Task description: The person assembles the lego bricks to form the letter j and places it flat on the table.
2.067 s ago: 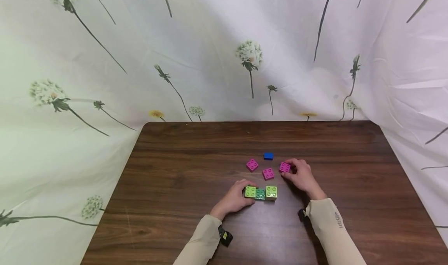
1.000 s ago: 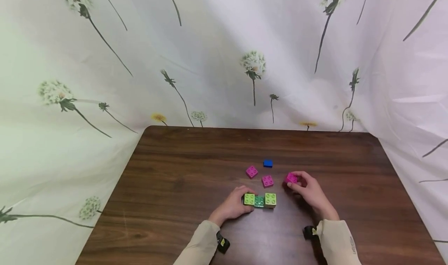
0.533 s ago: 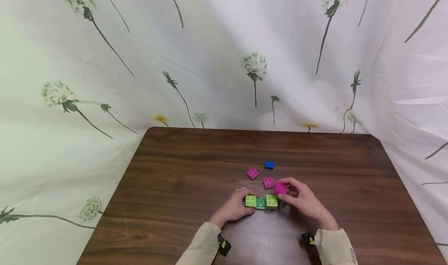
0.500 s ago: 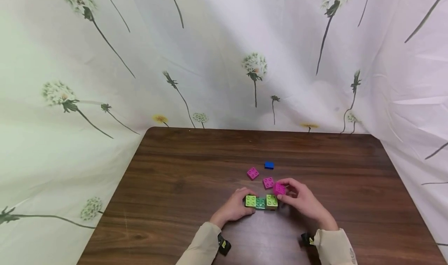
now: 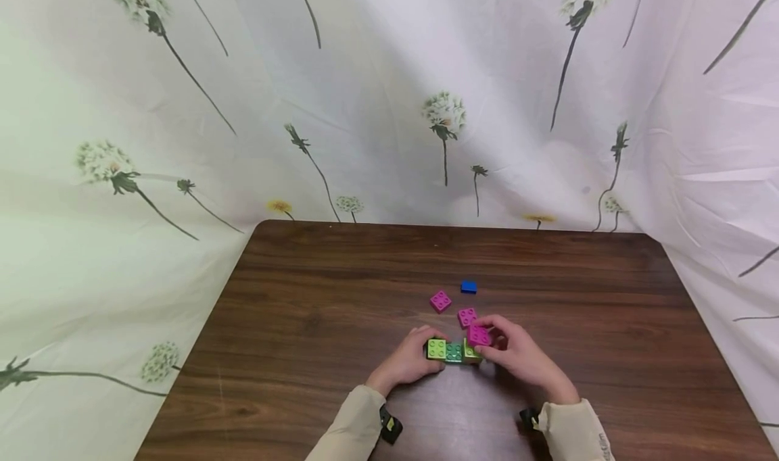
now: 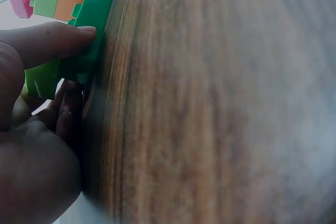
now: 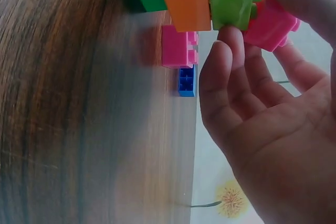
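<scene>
On the table, a toy-brick build has a dark green base brick (image 5: pixel 454 352), a lime brick (image 5: pixel 436 349) on its left end and, on its right, an orange brick (image 7: pixel 186 1) topped by another lime brick (image 7: pixel 229 1). My left hand (image 5: pixel 406 358) grips the build's left end, its thumb along the green brick in the left wrist view. Between the thumb and fingers of my right hand (image 5: pixel 520 354) is a pink brick (image 7: pixel 273 22), pinched and tilted right at the studs of the right lime brick. Some right fingertips touch that lime brick's side.
Behind the build lie two loose pink bricks, a nearer pink brick (image 5: pixel 466 317) and a farther pink brick (image 5: pixel 441 301). Beyond them is a small blue brick (image 5: pixel 468 287). The wooden table (image 5: pixel 316 285) ends at a flower-print cloth (image 5: pixel 377 109) at the back.
My right hand has carried the pink brick left and toward me, from beside the loose bricks to over the right lime brick. My left hand keeps its grip on the build.
</scene>
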The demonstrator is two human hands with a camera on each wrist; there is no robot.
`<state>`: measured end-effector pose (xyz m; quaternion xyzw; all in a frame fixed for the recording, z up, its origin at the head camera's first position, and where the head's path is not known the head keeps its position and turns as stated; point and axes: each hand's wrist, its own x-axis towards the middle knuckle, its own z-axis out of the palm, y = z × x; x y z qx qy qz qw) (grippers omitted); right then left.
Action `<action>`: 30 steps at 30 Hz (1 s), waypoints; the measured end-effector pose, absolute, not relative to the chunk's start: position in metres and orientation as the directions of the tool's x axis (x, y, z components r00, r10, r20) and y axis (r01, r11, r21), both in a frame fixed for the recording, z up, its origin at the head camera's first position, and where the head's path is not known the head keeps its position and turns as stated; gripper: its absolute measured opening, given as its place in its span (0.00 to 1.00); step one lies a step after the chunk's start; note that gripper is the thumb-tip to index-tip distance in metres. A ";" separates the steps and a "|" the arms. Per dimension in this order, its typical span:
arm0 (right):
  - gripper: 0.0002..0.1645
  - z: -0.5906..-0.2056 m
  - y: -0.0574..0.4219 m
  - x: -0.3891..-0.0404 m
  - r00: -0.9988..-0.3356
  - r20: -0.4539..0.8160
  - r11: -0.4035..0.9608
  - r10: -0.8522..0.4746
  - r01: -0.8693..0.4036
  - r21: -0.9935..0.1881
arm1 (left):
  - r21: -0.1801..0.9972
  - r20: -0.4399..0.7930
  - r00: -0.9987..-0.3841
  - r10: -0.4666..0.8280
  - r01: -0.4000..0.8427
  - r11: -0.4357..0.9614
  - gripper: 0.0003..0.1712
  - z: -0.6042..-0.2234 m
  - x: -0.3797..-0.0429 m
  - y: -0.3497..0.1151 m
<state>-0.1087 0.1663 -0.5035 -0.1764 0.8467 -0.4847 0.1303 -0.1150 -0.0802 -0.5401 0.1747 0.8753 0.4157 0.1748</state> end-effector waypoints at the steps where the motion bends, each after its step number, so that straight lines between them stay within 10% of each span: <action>1: 0.22 -0.503 0.166 -0.108 -0.904 -0.045 0.469 -0.426 -0.178 -0.865 | 0.788 -0.162 -0.878 0.451 0.160 0.595 0.22 -0.540 -0.115 -0.080; 30: 0.22 -0.502 0.163 -0.105 -0.911 -0.012 0.482 -0.413 -0.207 -0.852 | 0.790 -0.179 -0.875 0.449 0.144 0.596 0.23 -0.534 -0.115 -0.080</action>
